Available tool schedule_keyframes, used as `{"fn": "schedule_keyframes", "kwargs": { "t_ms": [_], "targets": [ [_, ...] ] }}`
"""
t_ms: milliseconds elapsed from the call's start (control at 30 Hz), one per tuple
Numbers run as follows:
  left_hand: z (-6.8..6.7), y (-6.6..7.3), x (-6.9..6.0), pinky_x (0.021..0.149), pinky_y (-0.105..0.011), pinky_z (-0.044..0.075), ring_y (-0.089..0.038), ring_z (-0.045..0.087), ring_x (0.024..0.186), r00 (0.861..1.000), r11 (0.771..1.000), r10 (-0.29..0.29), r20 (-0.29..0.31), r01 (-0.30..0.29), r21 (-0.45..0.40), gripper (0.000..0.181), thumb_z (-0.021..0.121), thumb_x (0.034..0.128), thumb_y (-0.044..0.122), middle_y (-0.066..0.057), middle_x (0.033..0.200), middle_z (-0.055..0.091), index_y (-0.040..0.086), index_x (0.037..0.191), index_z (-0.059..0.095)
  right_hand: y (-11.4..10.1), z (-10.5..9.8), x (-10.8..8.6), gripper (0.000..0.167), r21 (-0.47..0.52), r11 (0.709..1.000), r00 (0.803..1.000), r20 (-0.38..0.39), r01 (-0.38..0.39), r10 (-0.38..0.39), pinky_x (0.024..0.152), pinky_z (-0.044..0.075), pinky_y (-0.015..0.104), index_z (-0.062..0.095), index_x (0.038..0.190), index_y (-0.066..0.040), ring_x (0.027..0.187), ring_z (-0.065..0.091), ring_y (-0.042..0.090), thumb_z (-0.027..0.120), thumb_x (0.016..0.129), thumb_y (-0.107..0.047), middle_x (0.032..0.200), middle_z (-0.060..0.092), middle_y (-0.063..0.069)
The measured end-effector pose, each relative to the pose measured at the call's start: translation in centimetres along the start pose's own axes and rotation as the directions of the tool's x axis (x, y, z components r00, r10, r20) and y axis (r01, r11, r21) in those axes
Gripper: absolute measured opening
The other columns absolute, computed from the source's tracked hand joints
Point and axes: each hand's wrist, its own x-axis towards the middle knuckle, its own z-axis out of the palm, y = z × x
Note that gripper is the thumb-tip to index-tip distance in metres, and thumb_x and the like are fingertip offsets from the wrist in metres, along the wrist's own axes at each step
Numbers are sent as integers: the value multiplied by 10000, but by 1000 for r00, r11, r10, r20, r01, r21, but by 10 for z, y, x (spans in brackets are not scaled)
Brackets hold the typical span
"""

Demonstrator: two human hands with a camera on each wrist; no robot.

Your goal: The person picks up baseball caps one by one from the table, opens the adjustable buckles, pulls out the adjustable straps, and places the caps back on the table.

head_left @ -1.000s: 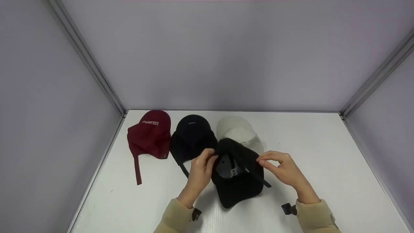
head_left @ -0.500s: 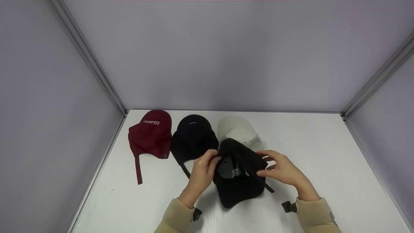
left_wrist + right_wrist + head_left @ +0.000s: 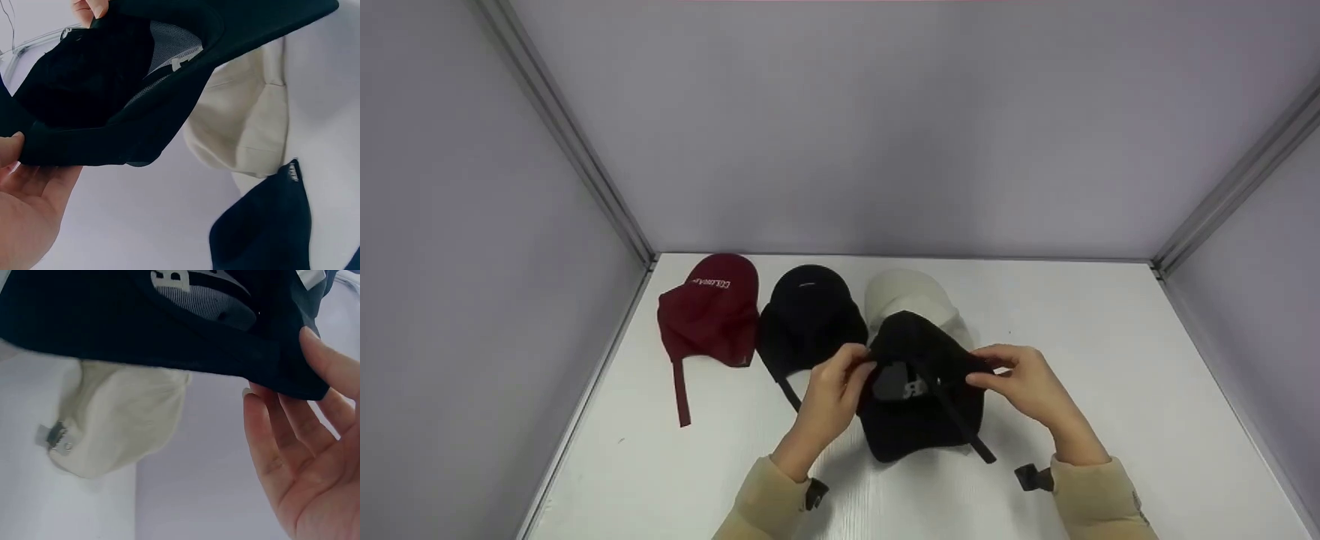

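In the head view a black cap (image 3: 919, 431) hangs above the table, its inside turned toward me, brim low and a dark strap (image 3: 964, 431) dangling over it. My left hand (image 3: 829, 390) pinches the left edge between thumb and fingers. On the opposite edge, my right hand (image 3: 1027, 382) grips with thumb inside and fingers behind. The right wrist view shows the right thumb (image 3: 329, 363) pressed on the fabric, pale letters inside the cap. Partly behind the held cap lies a cream cap (image 3: 907, 292); its lower part is hidden.
A second black cap (image 3: 810, 315) lies just left of the cream one, its strap partly hidden by my left hand. Farther left is a dark red cap (image 3: 712, 315) with white lettering and a strap (image 3: 681, 394). Grey walls (image 3: 840, 135) enclose the white table (image 3: 1095, 337).
My right hand has gone from a fingertip pinch to a fuller grip on the cap's edge, shifting slightly right. The held cap has tilted, its brim edge moving up; the strap has swung right.
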Motion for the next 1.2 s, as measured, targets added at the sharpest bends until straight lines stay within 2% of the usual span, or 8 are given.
{"fn": "schedule_keyframes", "kwargs": {
  "t_ms": [133,267,400,500,633,800,1033,1200],
  "targets": [
    [0,9,5,621,-235,527,-123,633,745,1000,1000,-14,25,15,-19,53,592,972,18,-34,907,667,60,1003,599,-7,-10,-2,251,48,998,998,-47,-30,33,767,533,291,717,1076,-23,911,655,139,764,867,-153,1007,710,77],
    [2,19,14,700,-245,549,-149,674,853,994,999,-49,93,51,-18,45,571,992,56,-59,965,675,47,1023,603,-19,-23,-5,191,71,997,996,-83,-16,22,751,518,233,681,1061,41,853,662,113,696,916,-82,973,701,126],
    [7,25,22,747,-218,533,-127,660,890,985,997,-69,158,61,53,60,576,994,72,-55,989,671,47,1032,615,-18,-37,-6,169,55,998,992,-123,21,-15,734,510,208,690,1036,40,803,665,120,694,919,-82,938,703,118],
    [13,26,27,779,-199,520,-121,654,921,984,990,-73,165,50,134,53,596,984,78,-33,1008,665,70,1026,626,-16,-47,-7,160,32,999,987,-162,22,-17,727,499,195,701,1024,37,795,660,106,700,914,-79,917,712,91],
    [24,26,34,761,-225,528,-126,658,921,980,961,-92,175,41,275,63,625,975,133,-3,1022,660,117,1034,639,-11,-61,-7,168,-8,1000,975,-220,13,-14,736,479,168,712,1027,37,826,627,60,717,900,-73,924,706,40],
    [40,30,44,650,-326,536,-183,665,860,971,897,-109,212,4,441,61,653,957,204,28,940,654,169,1001,629,-1,-75,-9,151,-112,994,950,-309,9,-44,690,420,175,741,985,19,837,536,63,752,869,-78,947,652,10],
    [62,29,55,504,-314,479,-199,652,646,976,836,-91,196,-32,548,76,635,970,237,26,861,633,185,1024,619,10,-89,-12,238,-189,980,926,-377,-69,-8,618,424,190,744,1013,15,782,534,48,770,870,-173,937,631,-110],
    [75,26,60,512,-292,490,-219,655,636,978,855,-81,190,-30,518,77,619,981,215,14,893,621,180,1049,609,15,-95,-12,215,-168,984,911,-412,-57,-17,590,491,160,739,1013,33,696,587,40,755,880,-136,921,633,-146]
  ]
}}
